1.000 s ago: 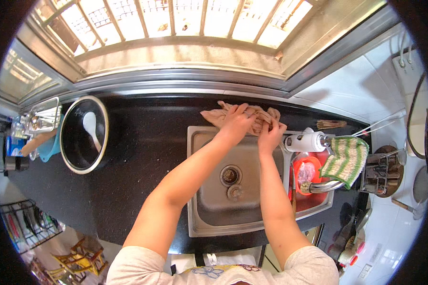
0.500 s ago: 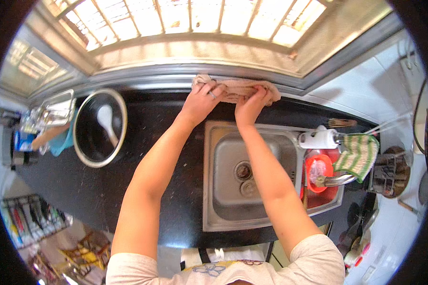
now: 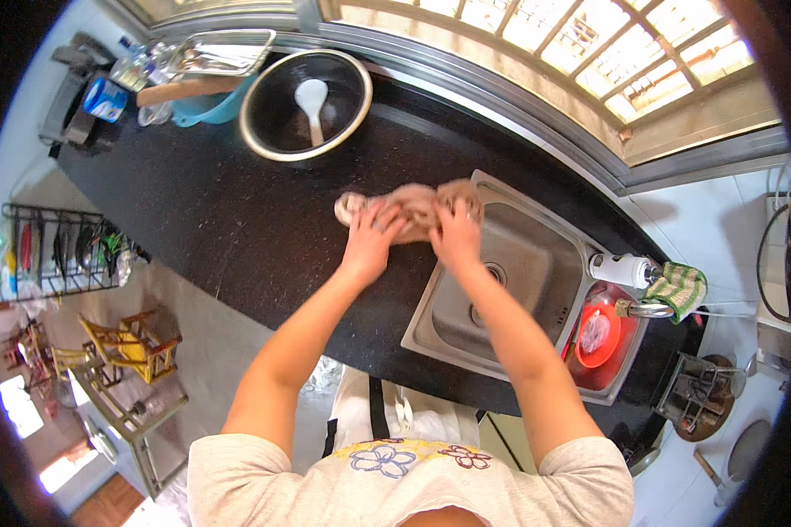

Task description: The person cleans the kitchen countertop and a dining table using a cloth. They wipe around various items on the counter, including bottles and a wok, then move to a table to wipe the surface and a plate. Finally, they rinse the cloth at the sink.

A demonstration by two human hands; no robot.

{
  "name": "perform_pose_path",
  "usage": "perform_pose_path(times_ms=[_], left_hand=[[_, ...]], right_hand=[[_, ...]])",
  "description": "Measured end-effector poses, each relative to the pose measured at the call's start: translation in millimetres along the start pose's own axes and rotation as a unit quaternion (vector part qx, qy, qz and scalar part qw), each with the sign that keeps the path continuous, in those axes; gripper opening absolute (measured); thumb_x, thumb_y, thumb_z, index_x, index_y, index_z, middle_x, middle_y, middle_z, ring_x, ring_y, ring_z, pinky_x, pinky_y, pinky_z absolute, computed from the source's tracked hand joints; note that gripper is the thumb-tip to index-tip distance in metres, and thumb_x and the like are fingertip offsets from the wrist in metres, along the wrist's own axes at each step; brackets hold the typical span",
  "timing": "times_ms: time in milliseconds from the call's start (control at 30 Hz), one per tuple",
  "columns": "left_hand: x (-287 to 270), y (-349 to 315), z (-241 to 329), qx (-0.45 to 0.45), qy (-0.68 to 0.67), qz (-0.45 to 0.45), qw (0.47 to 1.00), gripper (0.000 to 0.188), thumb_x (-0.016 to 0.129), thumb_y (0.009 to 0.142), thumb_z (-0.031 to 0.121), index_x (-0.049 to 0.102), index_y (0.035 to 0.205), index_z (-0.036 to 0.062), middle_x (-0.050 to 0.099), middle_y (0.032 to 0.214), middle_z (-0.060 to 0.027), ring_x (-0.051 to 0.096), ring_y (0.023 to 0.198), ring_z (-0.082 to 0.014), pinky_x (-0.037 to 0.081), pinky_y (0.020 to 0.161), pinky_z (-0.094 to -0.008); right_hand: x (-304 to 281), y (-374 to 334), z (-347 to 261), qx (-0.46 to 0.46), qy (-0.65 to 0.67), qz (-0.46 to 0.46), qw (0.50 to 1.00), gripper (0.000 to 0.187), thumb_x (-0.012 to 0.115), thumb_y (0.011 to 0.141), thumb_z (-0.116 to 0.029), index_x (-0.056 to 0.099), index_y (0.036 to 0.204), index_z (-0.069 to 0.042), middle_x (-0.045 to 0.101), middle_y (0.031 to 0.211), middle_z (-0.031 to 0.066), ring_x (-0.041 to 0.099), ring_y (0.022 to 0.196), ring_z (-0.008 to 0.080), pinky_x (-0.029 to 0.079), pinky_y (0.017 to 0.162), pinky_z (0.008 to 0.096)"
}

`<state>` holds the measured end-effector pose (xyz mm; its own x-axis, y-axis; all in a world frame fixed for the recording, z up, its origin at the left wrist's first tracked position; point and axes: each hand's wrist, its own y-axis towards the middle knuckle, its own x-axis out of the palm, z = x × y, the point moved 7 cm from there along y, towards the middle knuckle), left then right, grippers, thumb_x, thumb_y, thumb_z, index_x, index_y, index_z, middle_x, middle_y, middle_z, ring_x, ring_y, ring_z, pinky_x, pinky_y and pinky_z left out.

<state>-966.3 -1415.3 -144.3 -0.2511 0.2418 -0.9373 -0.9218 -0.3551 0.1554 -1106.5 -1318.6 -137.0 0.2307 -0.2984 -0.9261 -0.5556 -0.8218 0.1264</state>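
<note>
A bunched pinkish-beige cloth (image 3: pixel 413 202) lies on the black speckled countertop (image 3: pixel 228 211), its right end at the sink's upper left corner. My left hand (image 3: pixel 371 237) presses on its left part, fingers curled over it. Gripping the right part is my right hand (image 3: pixel 459 233), close to the rim of the steel sink (image 3: pixel 420 321). Both palms face down, and some fingertips are hidden in the folds. Beyond the cloth, to the left, stands a large dark bowl (image 3: pixel 264 145) with a white rice paddle (image 3: pixel 311 98) inside.
Right of the basin are a red basin (image 3: pixel 628 356), an orange-red bowl (image 3: pixel 613 338), a faucet (image 3: pixel 650 309) and a green-striped cloth (image 3: pixel 678 292). At far left stand a blue container (image 3: pixel 206 107) and a wire tray (image 3: pixel 264 39). A window frame (image 3: pixel 518 114) borders the counter's back.
The cloth, with both hands on it, has come from the window ledge toward me onto the countertop. My view has turned, showing more of the floor at left.
</note>
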Motion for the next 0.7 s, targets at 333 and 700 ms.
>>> perform_pose_path(times_ms=[333,700], left_hand=[[-47,-207,51,-0.081,-0.136,-0.017,0.987,0.058,0.074,0.074,0.025,0.055,0.127,0.0143,0.047,0.140,-0.0093,0.037,0.136,-0.0342,0.028,0.112,-0.0505],[-35,-243,37,-0.170,-0.020,-0.195,0.966,0.042,0.074,0.078,0.026,0.056,0.113,0.0128,0.065,0.100,-0.0107,0.062,0.101,-0.0330,0.047,0.092,-0.0449]], right_hand=[[-15,-203,-82,-0.034,0.164,-0.185,0.968,0.062,0.072,0.081,-0.014,0.045,0.136,-0.015,0.045,0.127,0.0199,0.057,0.109,0.0406,0.051,0.086,0.0490],[-45,-195,-98,-0.257,0.042,-0.150,0.954,0.024,0.077,0.073,-0.020,0.071,0.095,-0.014,0.051,0.121,0.0064,0.050,0.112,0.0282,0.047,0.082,0.0415]])
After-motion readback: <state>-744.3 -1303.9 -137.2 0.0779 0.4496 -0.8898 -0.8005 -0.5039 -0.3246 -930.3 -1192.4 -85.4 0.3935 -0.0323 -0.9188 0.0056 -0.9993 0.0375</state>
